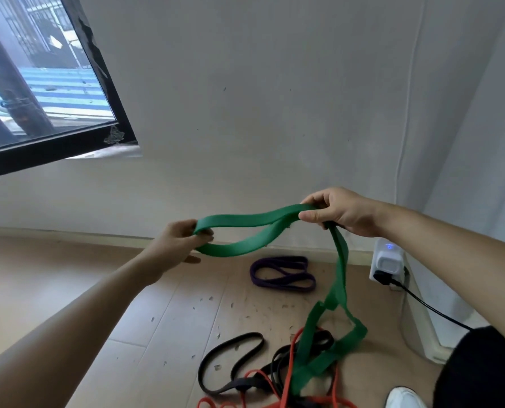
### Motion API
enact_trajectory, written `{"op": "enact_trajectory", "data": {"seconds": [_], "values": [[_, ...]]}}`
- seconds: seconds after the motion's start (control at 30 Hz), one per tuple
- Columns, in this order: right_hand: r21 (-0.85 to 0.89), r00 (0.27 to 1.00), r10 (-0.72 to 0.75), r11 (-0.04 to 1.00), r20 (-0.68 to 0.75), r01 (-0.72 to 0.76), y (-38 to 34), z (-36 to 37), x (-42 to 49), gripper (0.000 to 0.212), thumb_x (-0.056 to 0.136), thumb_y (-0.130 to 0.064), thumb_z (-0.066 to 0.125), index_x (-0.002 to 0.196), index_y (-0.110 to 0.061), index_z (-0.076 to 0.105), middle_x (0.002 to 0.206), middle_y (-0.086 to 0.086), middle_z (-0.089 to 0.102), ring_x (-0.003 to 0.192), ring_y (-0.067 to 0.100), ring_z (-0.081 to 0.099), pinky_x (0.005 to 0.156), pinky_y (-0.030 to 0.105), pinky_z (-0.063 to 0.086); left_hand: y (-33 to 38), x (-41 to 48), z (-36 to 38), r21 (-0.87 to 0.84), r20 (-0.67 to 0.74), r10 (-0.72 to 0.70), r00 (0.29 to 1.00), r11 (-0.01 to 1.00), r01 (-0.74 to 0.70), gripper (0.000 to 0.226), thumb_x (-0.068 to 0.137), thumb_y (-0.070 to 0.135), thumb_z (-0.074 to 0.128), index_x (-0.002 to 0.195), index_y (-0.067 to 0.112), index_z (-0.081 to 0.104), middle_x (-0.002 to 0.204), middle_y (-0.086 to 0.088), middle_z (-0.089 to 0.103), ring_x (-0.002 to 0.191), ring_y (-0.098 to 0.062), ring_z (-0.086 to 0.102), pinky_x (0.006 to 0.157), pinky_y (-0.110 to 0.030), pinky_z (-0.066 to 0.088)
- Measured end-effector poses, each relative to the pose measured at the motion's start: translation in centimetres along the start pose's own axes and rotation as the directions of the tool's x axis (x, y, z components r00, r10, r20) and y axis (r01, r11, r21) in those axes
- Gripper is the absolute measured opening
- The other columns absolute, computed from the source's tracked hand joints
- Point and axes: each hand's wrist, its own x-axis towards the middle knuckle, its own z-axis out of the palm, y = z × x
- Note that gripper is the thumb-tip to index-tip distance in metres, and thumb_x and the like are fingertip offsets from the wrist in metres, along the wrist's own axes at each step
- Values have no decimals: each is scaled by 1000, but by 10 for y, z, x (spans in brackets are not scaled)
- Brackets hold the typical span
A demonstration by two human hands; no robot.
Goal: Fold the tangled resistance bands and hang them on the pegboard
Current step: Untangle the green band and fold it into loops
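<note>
**Holding a green band aloft over a tangle on the floor**

Stretching between two raised hands, the green resistance band point(245, 231) forms a flat, doubled loop in front of a pale wall point(274, 83). The left hand point(177, 245) has its fingers curled through the loop's left end, closed around the band. The right hand point(339, 212) pinches the loop's other end, thumb and fingers pressed together on the gathered layers. From the right hand the rest of the green band hangs down toward the floor point(54, 275), its lower part twisted and lying across the other bands.

Under that hanging tail sits a heap: a black band point(230, 357) sprawled in long loops and a red-orange band point(286, 387) threaded through it, with the green end draped over both. How far the three are knotted together cannot be told. Well apart from the heap, nearer the wall, a purple band point(280, 272) lies by itself, already laid in neat overlapping loops.

Small dark scraps are scattered over the tan floor between the purple band and the heap. To the right, a white plug adapter point(388, 262) with a blue light sits low at the wall, and a black cable point(427, 304) runs from it toward the lower right. A white shoe point(404, 397) shows at the bottom edge. A dark-framed window point(54, 83) fills the upper left.
</note>
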Motion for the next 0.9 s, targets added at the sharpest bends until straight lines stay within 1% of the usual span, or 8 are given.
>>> {"op": "enact_trajectory", "data": {"seconds": [0.17,0.27,0.4,0.47,0.57,0.67,0.8,0.9], "values": [[-34,998,-64,997,21,65,-18,8,-6,21,87,-9,76,106,-2,72,84,4,70,76,11,61,74,27,48,-7,-4,-6,177,145,-12,989,984,-14,41,87,18,78,125,23,62,121,0,68,114,-20,64,98,-40,55],[-89,994,-79,992,72,85,-28,17,-4,27,82,-3,80,109,-5,72,104,18,74,93,22,70,90,33,55,6,-5,9,194,151,125,981,969,-153,57,86,33,78,137,32,54,136,8,57,126,-15,54,103,-39,49],[-177,989,-82,979,122,103,-36,30,0,38,80,14,69,112,-5,70,105,20,73,93,22,70,86,35,56,32,-4,43,188,186,302,935,923,-336,75,85,42,77,150,32,42,144,12,51,133,-7,46,110,-33,42],[-230,988,-101,965,116,125,-42,36,0,43,78,16,65,113,-8,69,100,13,74,88,17,69,78,27,55,42,-3,58,146,239,318,918,922,-358,84,81,49,78,153,33,36,144,11,52,133,-7,48,111,-32,41],[-291,987,-126,945,95,149,-48,42,-2,48,77,11,69,117,-14,62,102,11,73,86,16,68,75,27,56,52,-1,72,24,235,386,892,915,-403,57,87,32,79,139,23,55,118,7,71,107,-6,68,93,-27,55],[-344,987,-151,925,61,163,-46,45,-2,44,77,7,73,113,-14,56,95,13,71,82,19,66,76,39,59,61,0,71,0,150,404,903,913,-408,28,88,26,78,114,18,72,89,3,76,80,-7,70,75,-23,55],[-415,989,-150,899,4,138,-38,44,4,43,74,3,74,105,-18,53,90,8,70,84,22,69,82,46,61,67,4,65,94,85,407,909,905,-414,18,88,31,77,104,24,74,81,5,73,71,-7,65,73,-33,57],[-504,998,-63,863,-17,46,-20,46,13,38,72,0,74,101,-17,58,93,6,70,91,24,69,86,50,59,69,7,52,19,-5,420,908,908,-419,16,92,28,72,107,22,72,82,5,68,71,-11,59,70,-31,50]]}}
